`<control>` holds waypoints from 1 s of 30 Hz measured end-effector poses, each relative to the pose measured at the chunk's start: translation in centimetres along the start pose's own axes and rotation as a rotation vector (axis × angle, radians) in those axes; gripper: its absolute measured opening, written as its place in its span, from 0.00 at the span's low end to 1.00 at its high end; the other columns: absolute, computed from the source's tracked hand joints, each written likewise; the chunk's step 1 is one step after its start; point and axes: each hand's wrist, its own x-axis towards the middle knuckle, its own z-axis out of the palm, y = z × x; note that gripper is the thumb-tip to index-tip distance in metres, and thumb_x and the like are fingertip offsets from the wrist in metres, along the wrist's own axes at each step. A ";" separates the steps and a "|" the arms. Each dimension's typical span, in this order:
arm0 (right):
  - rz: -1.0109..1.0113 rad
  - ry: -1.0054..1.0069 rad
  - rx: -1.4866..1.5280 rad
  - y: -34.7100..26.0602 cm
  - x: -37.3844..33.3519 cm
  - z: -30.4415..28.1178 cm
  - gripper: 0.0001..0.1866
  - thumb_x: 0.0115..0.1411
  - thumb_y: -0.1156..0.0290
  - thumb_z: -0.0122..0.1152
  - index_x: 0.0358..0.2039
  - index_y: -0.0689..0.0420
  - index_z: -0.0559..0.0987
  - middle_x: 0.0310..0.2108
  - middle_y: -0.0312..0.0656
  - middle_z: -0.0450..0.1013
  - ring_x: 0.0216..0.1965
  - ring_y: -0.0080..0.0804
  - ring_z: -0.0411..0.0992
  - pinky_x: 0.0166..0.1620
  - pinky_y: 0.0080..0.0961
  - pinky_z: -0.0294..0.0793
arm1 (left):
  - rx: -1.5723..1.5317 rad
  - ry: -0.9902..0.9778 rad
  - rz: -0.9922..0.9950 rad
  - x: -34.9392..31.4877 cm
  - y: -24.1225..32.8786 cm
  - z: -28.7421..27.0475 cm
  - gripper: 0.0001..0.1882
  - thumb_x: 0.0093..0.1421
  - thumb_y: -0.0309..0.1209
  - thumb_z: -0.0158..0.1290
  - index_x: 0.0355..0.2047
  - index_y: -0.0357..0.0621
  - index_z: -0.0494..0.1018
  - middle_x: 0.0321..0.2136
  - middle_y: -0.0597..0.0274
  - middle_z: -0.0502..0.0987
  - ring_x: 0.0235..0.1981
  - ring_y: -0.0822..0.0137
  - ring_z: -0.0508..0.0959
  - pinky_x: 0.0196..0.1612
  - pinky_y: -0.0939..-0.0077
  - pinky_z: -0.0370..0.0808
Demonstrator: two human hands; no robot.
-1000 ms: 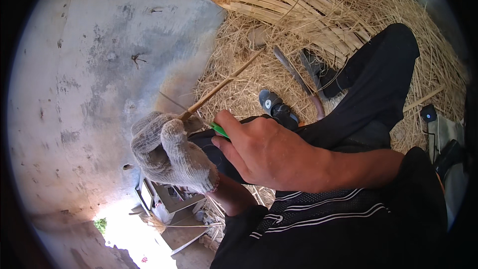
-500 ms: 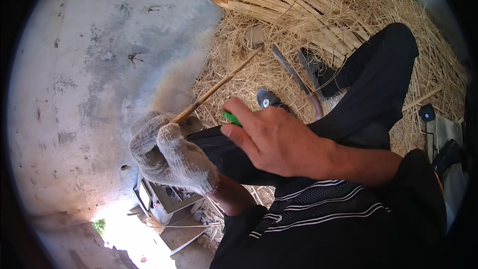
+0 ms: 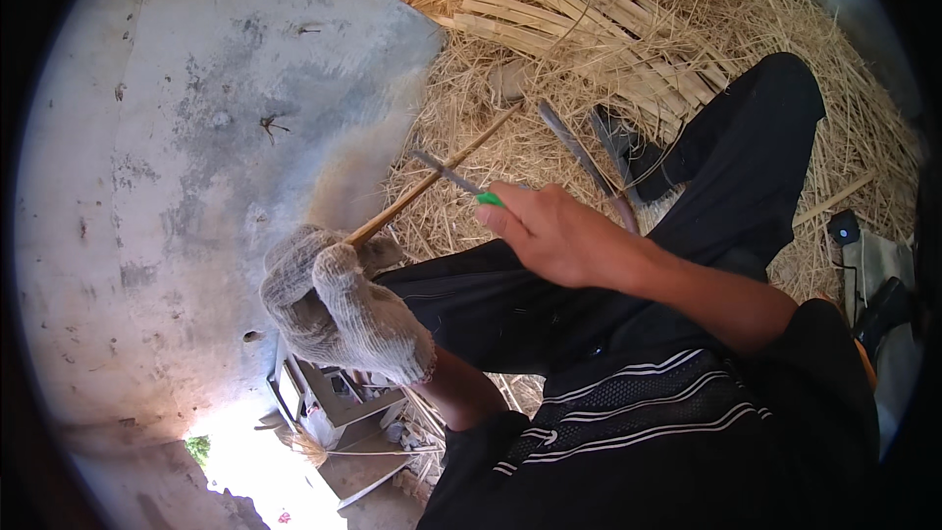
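Plainly, the gloved left hand (image 3: 345,306) has its fingers curled round a slender wooden stick (image 3: 397,204), slanting over straw (image 3: 461,79). The bare right hand (image 3: 562,236) closes around a green-handled knife (image 3: 488,198) — its blade (image 3: 463,182) crossing over the stick.

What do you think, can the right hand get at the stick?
Probably yes. The right hand holds a green-handled tool that crosses the stick in this view, with nothing seen between them. The gloved left hand grips only the stick's near end. Whether tool and stick touch, I can't tell.
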 end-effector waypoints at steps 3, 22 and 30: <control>-0.065 -0.109 0.167 -5.0 -1.5 -0.1 0.14 0.67 0.66 0.48 0.42 0.67 0.66 0.16 0.64 0.70 0.22 0.64 0.74 0.25 0.51 0.73 | -0.008 0.010 -0.033 0.1 0.2 0.1 0.05 0.57 0.22 0.54 0.30 0.33 0.69 0.25 0.55 0.72 0.16 0.70 0.74 0.18 0.83 0.73; -0.132 0.037 -0.002 -6.2 -1.5 1.0 0.11 0.63 0.71 0.55 0.40 0.65 0.66 0.13 0.58 0.68 0.17 0.59 0.72 0.20 0.47 0.69 | 0.073 0.160 -0.230 -1.3 2.3 1.1 0.10 0.62 0.27 0.57 0.27 0.38 0.67 0.19 0.65 0.69 0.17 0.78 0.71 0.17 0.85 0.68; -0.207 -0.007 0.078 -9.2 -2.6 0.6 0.14 0.61 0.73 0.57 0.42 0.68 0.66 0.13 0.56 0.68 0.17 0.55 0.73 0.21 0.44 0.71 | 0.240 0.145 -0.123 -3.7 -1.2 -1.5 0.10 0.61 0.28 0.57 0.28 0.34 0.70 0.20 0.64 0.71 0.15 0.78 0.70 0.16 0.84 0.68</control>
